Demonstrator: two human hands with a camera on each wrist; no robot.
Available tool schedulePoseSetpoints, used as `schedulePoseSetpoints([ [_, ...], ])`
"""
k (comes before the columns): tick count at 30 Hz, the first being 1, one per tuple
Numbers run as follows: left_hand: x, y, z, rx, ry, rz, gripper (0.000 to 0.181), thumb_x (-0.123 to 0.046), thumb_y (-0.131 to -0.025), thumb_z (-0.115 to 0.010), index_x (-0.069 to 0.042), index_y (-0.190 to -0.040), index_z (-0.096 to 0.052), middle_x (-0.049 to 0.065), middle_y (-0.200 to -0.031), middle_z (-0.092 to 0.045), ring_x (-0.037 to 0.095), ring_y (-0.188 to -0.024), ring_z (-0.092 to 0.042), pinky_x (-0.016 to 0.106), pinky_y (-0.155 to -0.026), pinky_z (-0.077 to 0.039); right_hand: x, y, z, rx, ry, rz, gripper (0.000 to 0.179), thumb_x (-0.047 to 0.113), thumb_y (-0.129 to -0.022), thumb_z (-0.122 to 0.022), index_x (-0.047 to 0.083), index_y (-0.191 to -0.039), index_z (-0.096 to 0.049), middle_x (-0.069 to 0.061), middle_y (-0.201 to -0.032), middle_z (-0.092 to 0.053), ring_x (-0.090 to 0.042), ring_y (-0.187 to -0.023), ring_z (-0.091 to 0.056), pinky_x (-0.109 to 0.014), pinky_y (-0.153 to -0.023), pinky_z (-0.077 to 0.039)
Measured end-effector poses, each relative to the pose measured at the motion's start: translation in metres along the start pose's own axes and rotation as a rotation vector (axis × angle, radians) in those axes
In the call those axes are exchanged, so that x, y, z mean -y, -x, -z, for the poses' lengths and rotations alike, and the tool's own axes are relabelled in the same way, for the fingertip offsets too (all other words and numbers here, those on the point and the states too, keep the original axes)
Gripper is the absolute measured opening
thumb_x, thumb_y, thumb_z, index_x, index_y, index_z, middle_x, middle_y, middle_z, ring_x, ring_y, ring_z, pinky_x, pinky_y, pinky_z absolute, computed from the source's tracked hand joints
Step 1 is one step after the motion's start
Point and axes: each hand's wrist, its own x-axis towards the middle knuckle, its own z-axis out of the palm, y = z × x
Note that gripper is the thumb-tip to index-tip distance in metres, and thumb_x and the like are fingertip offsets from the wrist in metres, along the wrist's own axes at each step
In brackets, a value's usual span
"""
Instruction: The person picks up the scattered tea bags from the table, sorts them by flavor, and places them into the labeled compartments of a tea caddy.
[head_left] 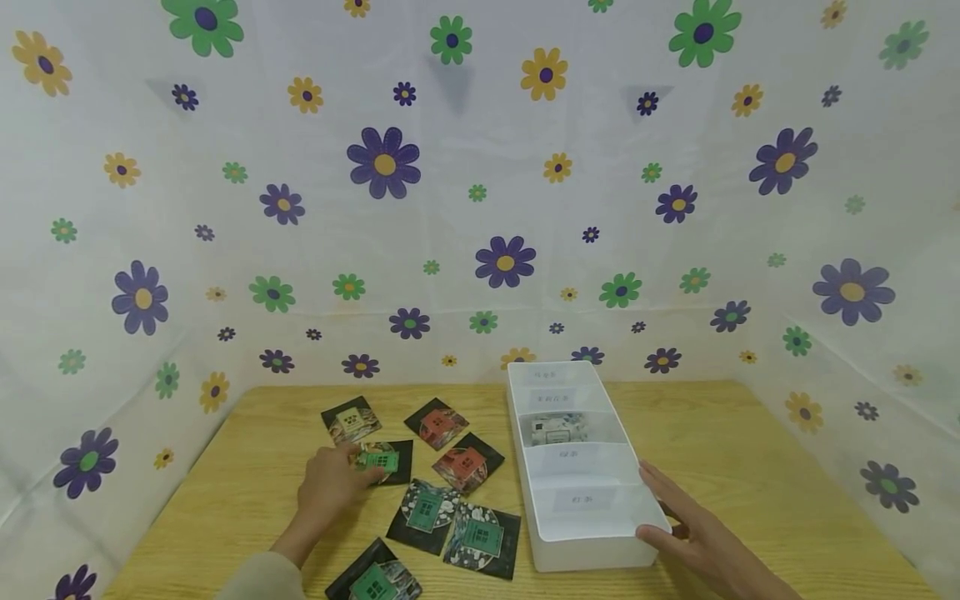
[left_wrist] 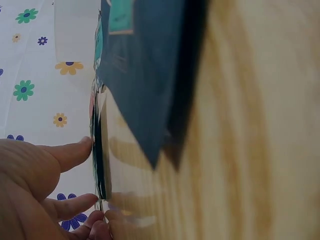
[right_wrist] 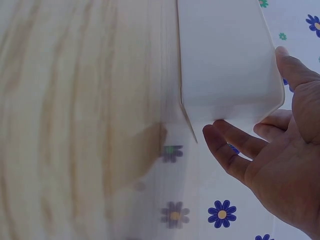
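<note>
My left hand (head_left: pixel 333 485) holds the left part of a flat black packet with a green label (head_left: pixel 390 460), which lies on the wooden table. In the left wrist view, the thumb (left_wrist: pixel 75 152) and fingertips touch that packet's edge. The right hand (head_left: pixel 697 529) grips the near right corner of a long white divided box (head_left: pixel 581 554), thumb at the front and fingers along the side. In the right wrist view, the fingers (right_wrist: pixel 235 150) reach round the box's wall (right_wrist: pixel 230 60). One light patterned packet (head_left: pixel 558 428) lies in a middle compartment.
Around the left hand lie a yellow-labelled packet (head_left: pixel 351 419), two red-labelled packets (head_left: pixel 437 423) and several green-labelled ones (head_left: pixel 482 540). Small labels (head_left: pixel 583 500) mark the box compartments. A white flower-print cloth (head_left: pixel 480 208) encloses the back and sides of the table (head_left: pixel 750 467).
</note>
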Motion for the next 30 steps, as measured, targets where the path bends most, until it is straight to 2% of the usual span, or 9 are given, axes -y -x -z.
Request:
schedulePoseSetpoints([
  [3,-0.003,0.002,0.001,0.005,-0.019,-0.003,0.067,-0.041,-0.085,-0.084,0.002,-0.134,-0.065,0.032,-0.129,-0.056,0.047,-0.115,-0.053,0.06,-0.077,-0.052,0.0,0.0,0.0,0.004,0.006,-0.012,0.08,0.023,-0.102,-0.068,-0.006,-0.161,-0.021,-0.033,-0.165,-0.015,-0.056,-0.137,-0.042,-0.038,-0.091,-0.056],
  [7,-0.004,0.002,0.003,0.012,-0.011,-0.014,0.062,-0.033,-0.084,-0.086,-0.001,-0.134,-0.066,0.029,-0.127,-0.058,0.045,-0.112,-0.055,0.059,-0.075,-0.052,0.001,0.001,0.0,0.001,0.008,-0.013,0.08,0.023,-0.102,-0.068,-0.006,-0.161,-0.021,-0.034,-0.164,-0.016,-0.056,-0.135,-0.044,-0.03,-0.087,-0.056],
  [12,-0.003,-0.001,0.005,0.03,-0.013,-0.032,0.055,-0.022,-0.084,-0.084,-0.001,-0.132,-0.068,0.029,-0.128,-0.062,0.049,-0.113,-0.059,0.06,-0.074,-0.053,0.001,0.001,0.0,-0.01,0.0,-0.005,0.08,0.023,-0.102,-0.068,-0.005,-0.161,-0.022,-0.033,-0.165,-0.015,-0.054,-0.134,-0.045,-0.024,-0.085,-0.054],
  [16,-0.001,-0.002,0.006,0.042,-0.03,-0.036,0.053,-0.02,-0.084,-0.083,0.001,-0.131,-0.068,0.031,-0.128,-0.061,0.05,-0.113,-0.061,0.059,-0.074,-0.054,0.0,0.001,-0.001,-0.011,0.002,0.007,0.08,0.022,-0.102,-0.068,-0.005,-0.161,-0.022,-0.032,-0.165,-0.015,-0.055,-0.135,-0.043,-0.029,-0.087,-0.055],
  [20,-0.002,-0.002,0.008,0.037,-0.045,-0.049,0.048,-0.013,-0.085,-0.081,0.003,-0.129,-0.069,0.032,-0.124,-0.06,0.047,-0.106,-0.061,0.052,-0.069,-0.054,0.0,0.001,-0.001,-0.016,0.028,0.025,0.079,0.023,-0.102,-0.068,-0.004,-0.162,-0.023,-0.031,-0.166,-0.017,-0.054,-0.136,-0.042,-0.035,-0.091,-0.055],
  [23,-0.004,-0.001,0.01,0.038,-0.045,-0.059,0.044,-0.008,-0.087,-0.075,0.005,-0.129,-0.068,0.032,-0.122,-0.059,0.042,-0.1,-0.059,0.046,-0.064,-0.05,-0.001,0.001,0.0,-0.018,0.039,0.026,0.079,0.023,-0.102,-0.068,-0.003,-0.162,-0.023,-0.03,-0.166,-0.018,-0.053,-0.136,-0.043,-0.035,-0.091,-0.055],
  [26,-0.004,-0.001,0.011,0.041,-0.048,-0.059,0.044,-0.009,-0.091,-0.068,0.008,-0.132,-0.065,0.034,-0.122,-0.056,0.044,-0.103,-0.057,0.046,-0.064,-0.048,-0.001,0.001,0.0,-0.015,0.037,0.022,0.079,0.023,-0.102,-0.068,-0.003,-0.162,-0.023,-0.03,-0.165,-0.018,-0.053,-0.136,-0.043,-0.035,-0.091,-0.055],
  [30,-0.004,-0.003,0.01,0.047,-0.061,-0.041,0.052,-0.026,-0.095,-0.071,0.009,-0.133,-0.063,0.034,-0.123,-0.055,0.048,-0.112,-0.055,0.057,-0.075,-0.052,-0.001,0.001,0.0,-0.016,0.033,0.021,0.079,0.023,-0.102,-0.068,-0.003,-0.162,-0.023,-0.03,-0.166,-0.018,-0.053,-0.136,-0.043,-0.034,-0.092,-0.055],
])
